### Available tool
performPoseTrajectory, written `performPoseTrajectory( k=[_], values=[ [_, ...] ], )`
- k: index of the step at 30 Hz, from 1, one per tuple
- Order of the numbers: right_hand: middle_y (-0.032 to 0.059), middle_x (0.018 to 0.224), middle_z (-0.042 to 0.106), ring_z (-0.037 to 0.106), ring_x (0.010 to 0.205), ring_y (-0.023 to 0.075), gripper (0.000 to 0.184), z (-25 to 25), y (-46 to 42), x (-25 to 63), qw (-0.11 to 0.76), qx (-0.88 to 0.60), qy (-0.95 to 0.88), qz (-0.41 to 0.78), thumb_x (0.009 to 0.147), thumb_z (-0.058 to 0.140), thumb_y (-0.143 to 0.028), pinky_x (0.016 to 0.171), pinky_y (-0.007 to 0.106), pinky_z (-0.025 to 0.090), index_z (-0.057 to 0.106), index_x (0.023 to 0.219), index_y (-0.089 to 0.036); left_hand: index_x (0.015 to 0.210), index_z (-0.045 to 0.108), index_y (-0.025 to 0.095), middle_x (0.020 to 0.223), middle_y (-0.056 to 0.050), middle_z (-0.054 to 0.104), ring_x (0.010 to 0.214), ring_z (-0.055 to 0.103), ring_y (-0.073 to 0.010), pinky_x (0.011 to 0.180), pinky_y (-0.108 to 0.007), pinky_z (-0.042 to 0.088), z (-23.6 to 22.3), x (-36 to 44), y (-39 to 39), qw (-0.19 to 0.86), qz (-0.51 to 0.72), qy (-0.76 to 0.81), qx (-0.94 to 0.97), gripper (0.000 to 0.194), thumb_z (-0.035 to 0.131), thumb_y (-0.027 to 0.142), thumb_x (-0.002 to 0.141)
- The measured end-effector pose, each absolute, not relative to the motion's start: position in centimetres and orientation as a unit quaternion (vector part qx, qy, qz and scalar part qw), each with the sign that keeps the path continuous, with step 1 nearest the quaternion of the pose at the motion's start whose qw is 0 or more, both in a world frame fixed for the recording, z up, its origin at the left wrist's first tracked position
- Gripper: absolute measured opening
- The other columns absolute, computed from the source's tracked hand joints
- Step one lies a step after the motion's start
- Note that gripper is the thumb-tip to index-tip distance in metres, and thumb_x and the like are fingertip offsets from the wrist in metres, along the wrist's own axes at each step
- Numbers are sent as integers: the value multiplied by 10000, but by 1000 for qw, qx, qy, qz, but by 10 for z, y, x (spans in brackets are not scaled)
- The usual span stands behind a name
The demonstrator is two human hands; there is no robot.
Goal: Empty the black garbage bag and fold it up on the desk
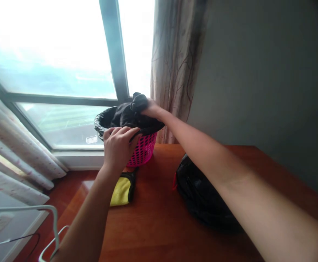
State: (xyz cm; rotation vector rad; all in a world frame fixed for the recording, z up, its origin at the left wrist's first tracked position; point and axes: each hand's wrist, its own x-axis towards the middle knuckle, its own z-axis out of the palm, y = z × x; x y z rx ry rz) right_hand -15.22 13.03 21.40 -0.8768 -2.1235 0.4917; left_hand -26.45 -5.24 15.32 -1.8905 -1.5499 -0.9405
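A pink mesh waste basket (144, 149) stands at the far end of a reddish wooden table (153, 214), lined with a black plastic bag (120, 115). My left hand (117, 147) is closed on the bag's near rim, pinching the plastic over the basket's edge. My right hand (149, 108) reaches across to the far rim and grips a bunched-up part of the black bag, fingers wrapped round it.
A filled black plastic bag (199, 198) with a red tie lies on the table under my right forearm. A yellow cloth with black trim (122, 190) lies beside the basket. Behind are a window, curtains (175, 54) and a grey wall. A white wire frame (49, 218) stands at lower left.
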Motion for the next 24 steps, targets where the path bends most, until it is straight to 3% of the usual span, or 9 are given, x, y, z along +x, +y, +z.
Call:
performPoseTrajectory(
  k=[5,8,11,14,18,21,24],
  values=[
    [36,932,725,650,889,222,376,213,120,-148,216,-324,-906,167,611,812,-300,837,309,504,705,944,-161,1055,721,273,956,-21,742,929,629,-250,961,-416,343,150,-265,-49,257,-359,-563,-698,272,523,419,939],
    [48,993,724,647,918,233,509,214,115,-147,143,-324,-914,197,509,868,-269,838,306,508,692,977,-173,1056,723,276,963,-24,741,929,629,-250,957,-416,344,149,-264,-49,257,-366,-560,-697,270,524,414,936],
    [61,1087,704,640,982,245,619,218,111,-139,128,-343,-908,205,472,892,-254,858,308,508,679,1051,-198,1056,725,279,958,-27,740,925,631,-248,955,-413,348,149,-263,-48,253,-370,-560,-697,266,528,408,931],
    [65,1060,704,641,983,235,380,220,111,-124,171,-353,-906,159,628,815,-231,879,307,489,691,984,-188,1043,729,272,959,-27,740,914,630,-245,953,-408,355,149,-263,-47,251,-371,-563,-695,268,533,415,929],
    [92,1023,695,626,995,255,172,213,117,-98,332,-443,-827,103,773,665,-197,910,370,461,665,943,-168,1042,727,269,948,-25,737,909,627,-240,969,-402,352,149,-263,-46,251,-376,-561,-693,269,531,416,930],
    [94,970,688,609,1014,269,106,198,124,-79,429,-529,-698,223,774,676,-243,930,402,445,627,839,-175,1044,723,266,940,-25,735,904,623,-241,979,-403,349,148,-263,-46,256,-377,-560,-692,267,533,414,927],
    [69,818,680,635,911,236,131,183,127,-66,454,-543,-609,357,801,643,-257,849,369,487,578,716,-181,1041,721,267,937,-30,734,906,620,-249,986,-414,346,148,-263,-46,258,-377,-560,-691,260,541,407,918]
  ],
)
